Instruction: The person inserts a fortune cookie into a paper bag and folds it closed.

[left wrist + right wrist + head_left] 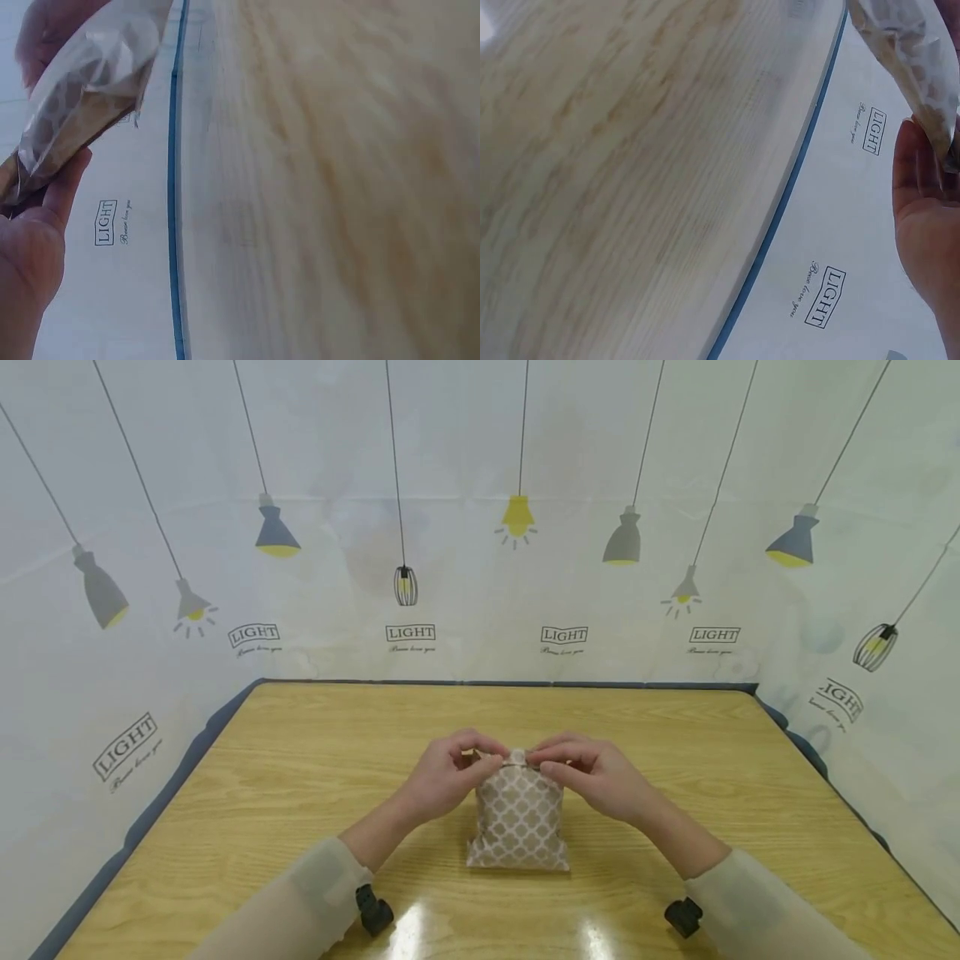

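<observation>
A small beige bag with a white lattice pattern (519, 818) stands on the wooden table in the middle of the head view, its top folded or gathered. My left hand (453, 774) pinches the bag's upper left corner between thumb and fingers. At the upper right corner my right hand (600, 775) pinches it the same way. From the left wrist, the bag (97, 71) slants across the upper left with a whitish, shiny side and a brown side. The right wrist view has the bag (911, 56) at the upper right, above my right hand (926, 225).
The light wooden table (315, 727) reaches back to a dark blue edge strip (510, 683). Around it hangs a white cloth (465, 443) printed with lamps and the word LIGHT. Black wrist cameras sit near both sleeves, the left camera (373, 912) and the right camera (683, 917).
</observation>
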Tool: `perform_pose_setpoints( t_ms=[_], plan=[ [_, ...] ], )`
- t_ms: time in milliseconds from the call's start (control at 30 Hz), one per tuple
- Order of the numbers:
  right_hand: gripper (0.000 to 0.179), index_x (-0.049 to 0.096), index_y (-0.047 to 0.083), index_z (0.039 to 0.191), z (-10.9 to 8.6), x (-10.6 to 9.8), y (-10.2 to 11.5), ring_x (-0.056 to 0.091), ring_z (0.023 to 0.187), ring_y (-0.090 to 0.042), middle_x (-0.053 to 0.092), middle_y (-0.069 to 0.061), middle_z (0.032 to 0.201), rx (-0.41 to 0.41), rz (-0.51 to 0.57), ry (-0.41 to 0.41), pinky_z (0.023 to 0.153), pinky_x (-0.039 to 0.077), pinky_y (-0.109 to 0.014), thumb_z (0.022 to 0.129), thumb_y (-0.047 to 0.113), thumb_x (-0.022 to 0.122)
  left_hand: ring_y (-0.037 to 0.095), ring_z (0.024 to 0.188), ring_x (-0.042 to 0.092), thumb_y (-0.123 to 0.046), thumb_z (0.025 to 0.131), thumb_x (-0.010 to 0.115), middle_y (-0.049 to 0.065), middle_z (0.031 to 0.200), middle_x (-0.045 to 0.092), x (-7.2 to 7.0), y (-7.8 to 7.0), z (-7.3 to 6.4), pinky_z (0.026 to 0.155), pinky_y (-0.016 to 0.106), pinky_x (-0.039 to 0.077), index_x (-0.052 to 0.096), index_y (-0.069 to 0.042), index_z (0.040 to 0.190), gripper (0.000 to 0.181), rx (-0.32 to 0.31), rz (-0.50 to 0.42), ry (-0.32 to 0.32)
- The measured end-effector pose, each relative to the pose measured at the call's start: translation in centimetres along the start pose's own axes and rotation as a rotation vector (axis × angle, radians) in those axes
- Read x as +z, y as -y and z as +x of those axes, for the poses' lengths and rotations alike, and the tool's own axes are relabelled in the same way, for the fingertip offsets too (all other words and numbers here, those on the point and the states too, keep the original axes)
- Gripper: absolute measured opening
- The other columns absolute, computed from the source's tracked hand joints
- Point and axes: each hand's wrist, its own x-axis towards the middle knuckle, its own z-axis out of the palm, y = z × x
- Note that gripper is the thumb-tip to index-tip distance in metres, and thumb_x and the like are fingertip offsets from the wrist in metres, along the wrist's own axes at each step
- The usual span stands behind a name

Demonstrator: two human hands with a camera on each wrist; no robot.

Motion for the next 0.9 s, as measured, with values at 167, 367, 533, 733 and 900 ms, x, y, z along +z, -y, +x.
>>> perform_pose_setpoints(
  t_ms=[167,367,533,733,900],
  plan=[
    [0.026,0.070,0.024,0.125,0.3,0.3,0.4,0.065,0.107,-0.022,0.068,0.002,0.123,0.041,0.003,-0.022,0.084,0.058,-0.034,0.103,0.035,0.060,0.014,0.070,0.054,-0.028,0.097,0.071,-0.004,0.104,0.071,0.6,-0.1,0.2,0.056,0.022,0.045,0.075,-0.024,0.103,0.008,-0.035,0.015,-0.069],
    [0.031,0.069,0.025,0.118,1.1,1.1,1.0,0.062,0.090,-0.023,0.070,0.000,0.109,0.173,-0.041,-0.077,0.070,0.056,-0.033,0.098,0.048,0.064,0.014,0.070,0.054,-0.017,0.097,0.070,-0.001,0.107,0.069,1.1,-0.3,0.1,0.056,0.022,0.047,0.075,-0.022,0.107,0.013,-0.003,0.014,-0.078],
    [0.022,0.073,0.027,0.110,1.1,1.4,1.5,0.059,0.078,-0.022,0.071,0.002,0.100,0.190,-0.081,-0.111,0.059,0.053,-0.032,0.098,0.044,0.066,0.013,0.063,0.051,-0.023,0.098,0.069,0.000,0.109,0.066,1.4,-0.5,0.1,0.053,0.022,0.046,0.071,-0.024,0.117,0.019,-0.031,-0.015,-0.088],
    [0.020,0.074,0.026,0.110,1.2,1.5,1.6,0.063,0.081,-0.020,0.072,0.004,0.103,0.146,-0.089,-0.113,0.064,0.056,-0.032,0.098,0.041,0.067,0.011,0.066,0.053,-0.032,0.097,0.070,-0.008,0.106,0.072,1.7,-0.9,0.3,0.054,0.022,0.045,0.075,-0.027,0.105,0.010,-0.039,0.050,-0.105],
    [0.010,0.075,0.027,0.104,1.3,1.7,1.5,0.064,0.078,-0.017,0.073,0.007,0.099,0.086,-0.136,-0.139,0.063,0.055,-0.028,0.099,0.030,0.067,0.010,0.072,0.056,-0.025,0.098,0.069,-0.005,0.106,0.072,1.9,-1.0,0.3,0.058,0.020,0.046,0.075,-0.023,0.104,0.008,-0.028,0.035,-0.108]
  ],
)
